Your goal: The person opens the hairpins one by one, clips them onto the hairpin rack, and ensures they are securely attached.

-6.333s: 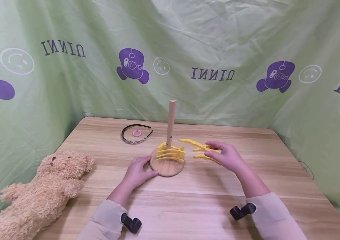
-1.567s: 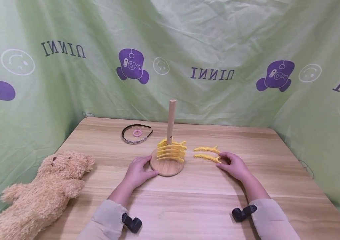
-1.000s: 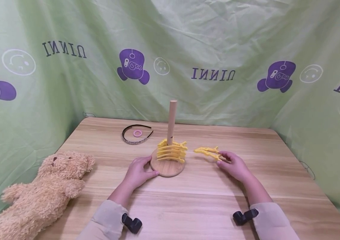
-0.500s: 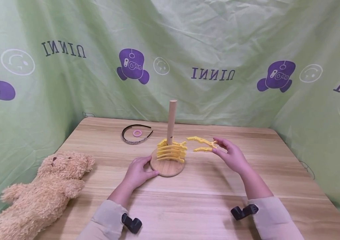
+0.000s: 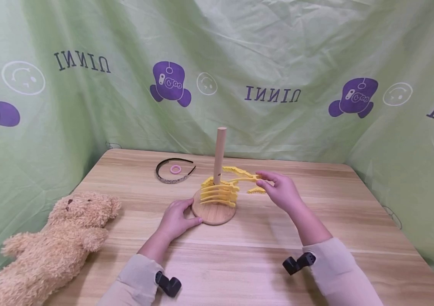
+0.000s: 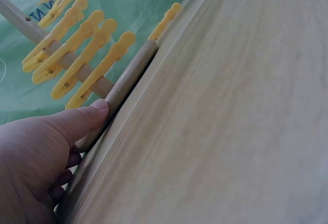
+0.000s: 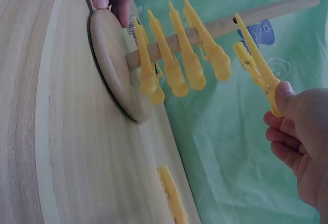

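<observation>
A wooden stand [image 5: 219,153] with an upright dowel rises from a round base [image 5: 217,217]. My left hand [image 5: 174,219] holds the base's left edge, thumb on the rim. Several yellow alligator hair clips [image 7: 174,73] are clamped in a row along the dowel's lower part. My right hand [image 5: 281,191] pinches another yellow clip [image 7: 262,73] by its tail end. That clip's jaws are spread, above the row, and in the right wrist view their tips come close to the dowel. One more yellow clip [image 5: 256,191] lies on the table below the right hand.
A black headband [image 5: 163,178] with a pink ring [image 5: 175,169] inside its curve lies at the back left of the wooden table [image 5: 247,272]. A tan teddy bear [image 5: 63,238] lies along the left side. Green printed cloth [image 5: 278,51] hangs around the table.
My right hand picked up one of the two clips from the table, lifted it, moved it left to the dowel and spread its jaws. An additional clip joined the row earlier. My left hand stayed put.
</observation>
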Demonstrator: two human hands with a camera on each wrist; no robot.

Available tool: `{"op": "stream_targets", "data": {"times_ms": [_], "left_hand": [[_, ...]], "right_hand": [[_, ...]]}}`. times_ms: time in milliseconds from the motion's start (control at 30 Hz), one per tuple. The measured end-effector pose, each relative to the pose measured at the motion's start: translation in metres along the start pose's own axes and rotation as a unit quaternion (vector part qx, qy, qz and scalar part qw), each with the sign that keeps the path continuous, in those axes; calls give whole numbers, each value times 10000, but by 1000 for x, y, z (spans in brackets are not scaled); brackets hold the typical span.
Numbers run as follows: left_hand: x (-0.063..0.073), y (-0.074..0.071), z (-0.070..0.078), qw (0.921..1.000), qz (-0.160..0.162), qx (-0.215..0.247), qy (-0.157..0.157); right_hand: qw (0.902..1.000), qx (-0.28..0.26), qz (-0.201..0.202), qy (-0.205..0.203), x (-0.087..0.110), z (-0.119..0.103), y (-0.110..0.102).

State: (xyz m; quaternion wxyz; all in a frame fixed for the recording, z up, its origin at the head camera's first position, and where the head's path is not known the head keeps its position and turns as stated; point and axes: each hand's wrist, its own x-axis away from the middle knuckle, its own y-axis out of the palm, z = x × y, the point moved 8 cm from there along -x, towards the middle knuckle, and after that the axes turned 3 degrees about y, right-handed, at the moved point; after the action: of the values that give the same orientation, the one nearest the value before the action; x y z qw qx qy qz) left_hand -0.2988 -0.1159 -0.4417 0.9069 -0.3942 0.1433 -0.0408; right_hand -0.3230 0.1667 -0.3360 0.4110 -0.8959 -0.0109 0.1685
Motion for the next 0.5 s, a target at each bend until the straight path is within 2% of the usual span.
{"op": "stream_targets", "data": {"times_ms": [133,267,500], "left_hand": [[0,0,0,10000,-11,0,-14],[-1,1,-2,10000,-19,23,-34],[-1,2,-5,10000,-26,34,-76]], "right_hand": [[9999,-102,15,-70,-6,-11,8],[9996,-185,-149,-135,-11,-20,21],[9992,-70,-243,-303,-17,-30,35]]}}
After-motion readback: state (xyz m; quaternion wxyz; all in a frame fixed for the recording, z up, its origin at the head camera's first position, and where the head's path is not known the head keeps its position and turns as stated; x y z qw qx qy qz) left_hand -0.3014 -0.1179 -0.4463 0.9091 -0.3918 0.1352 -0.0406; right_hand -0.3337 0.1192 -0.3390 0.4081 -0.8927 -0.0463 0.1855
